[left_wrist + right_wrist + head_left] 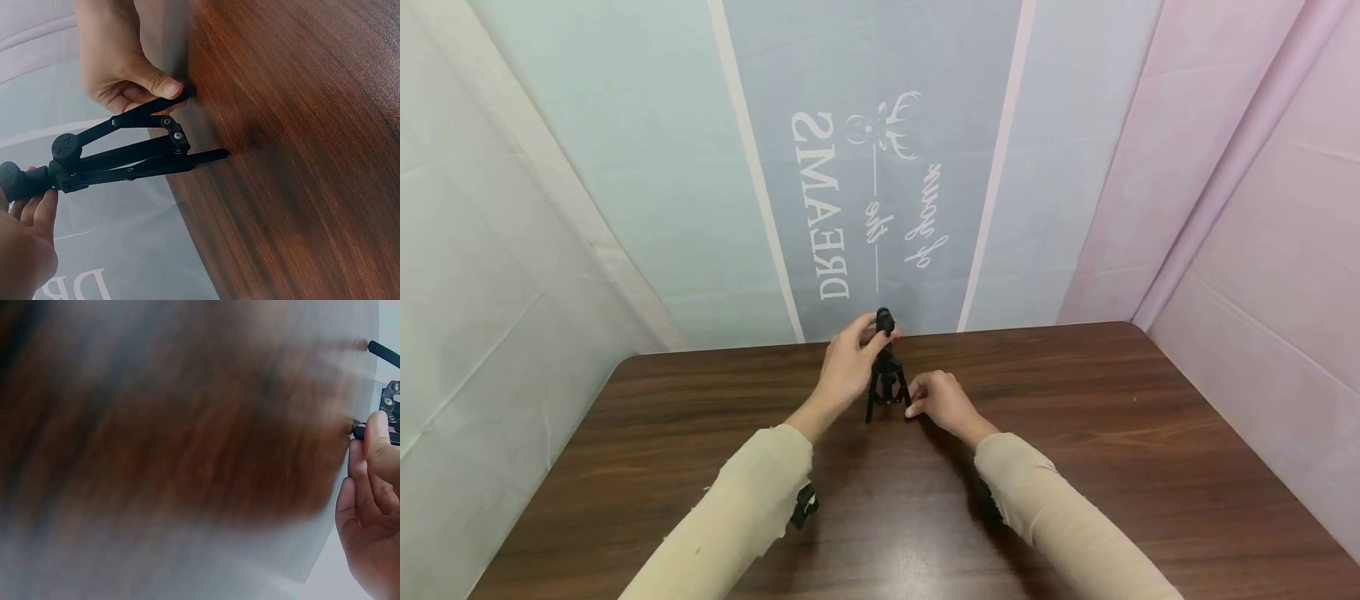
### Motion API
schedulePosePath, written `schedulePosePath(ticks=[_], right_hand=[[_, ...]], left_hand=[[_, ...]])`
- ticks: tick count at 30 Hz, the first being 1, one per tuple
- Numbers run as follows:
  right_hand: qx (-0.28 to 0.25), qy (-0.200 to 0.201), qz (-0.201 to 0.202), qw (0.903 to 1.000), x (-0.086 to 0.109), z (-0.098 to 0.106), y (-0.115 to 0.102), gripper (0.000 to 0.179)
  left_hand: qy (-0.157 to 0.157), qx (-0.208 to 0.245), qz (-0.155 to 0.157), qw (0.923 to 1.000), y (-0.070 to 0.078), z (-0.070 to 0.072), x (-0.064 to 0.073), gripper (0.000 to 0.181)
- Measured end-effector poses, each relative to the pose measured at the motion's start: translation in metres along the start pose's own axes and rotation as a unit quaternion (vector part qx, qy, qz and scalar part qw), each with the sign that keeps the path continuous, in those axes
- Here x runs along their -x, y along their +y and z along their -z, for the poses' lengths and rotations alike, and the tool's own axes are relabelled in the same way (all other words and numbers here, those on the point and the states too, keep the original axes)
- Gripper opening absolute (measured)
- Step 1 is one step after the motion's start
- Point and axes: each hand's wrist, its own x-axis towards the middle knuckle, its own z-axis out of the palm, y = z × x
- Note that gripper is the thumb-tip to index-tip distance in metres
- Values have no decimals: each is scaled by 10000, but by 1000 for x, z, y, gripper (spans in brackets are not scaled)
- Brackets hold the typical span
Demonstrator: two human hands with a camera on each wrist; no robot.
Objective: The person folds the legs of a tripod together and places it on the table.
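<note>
A small black tripod (888, 385) stands upright near the back of the table, its legs partly spread. My left hand (848, 360) grips its top, thumb and fingers around the head. Low on the right-hand leg, my right hand (942, 402) pinches the leg near its foot between thumb and fingers. The left wrist view shows the tripod (125, 159) sideways, with knobs, hinged braces and the right hand (119, 69) at a leg's end. In the right wrist view, the right thumb and fingers (378, 447) hold the leg tip, and another leg (384, 353) shows above.
The dark brown wooden table (1120, 433) ends at a back edge close behind the tripod. A fabric backdrop (880, 50) with mirrored white lettering hangs behind it, and pale fabric walls (490, 292) flank both sides. Black straps with devices (805, 505) sit at the wrists.
</note>
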Motion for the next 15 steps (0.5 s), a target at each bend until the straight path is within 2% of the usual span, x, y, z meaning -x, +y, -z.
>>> schedulePosePath(ticks=[8,15], right_hand=[[-54,-36,-41,10000,-2,-2,-2,16],[-42,-100,-136,9998,-4,-3,-5,15]], left_hand=[[30,-178,-19,9998,1,0,1,31],[18,-118,22,9999,1,2,0,30]])
